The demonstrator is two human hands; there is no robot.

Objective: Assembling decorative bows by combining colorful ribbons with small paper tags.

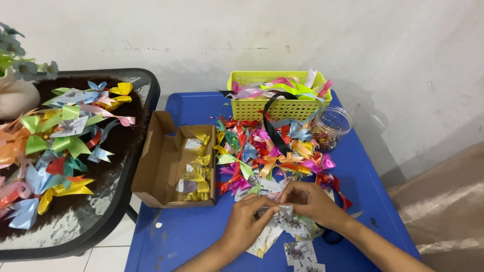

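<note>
Printed paper cards point(301, 252) lie nearest, partly cut off at the frame's bottom edge, on the blue desk point(201, 236). Left hand point(245, 221) and right hand point(312, 204) pinch a small clear packet point(282, 214) between them; its contents are hard to make out. Behind: ribbon bows point(267, 151), open cardboard box point(166, 161) holding gold bows, yellow basket point(277, 93), clear jar point(333, 126).

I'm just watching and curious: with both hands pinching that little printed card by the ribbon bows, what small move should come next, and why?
Probably set the finished piece into the cardboard box. Both the left hand and right hand pinch a small printed card on the blue table, and the box already holds gold bows fixed to similar cards.
</note>
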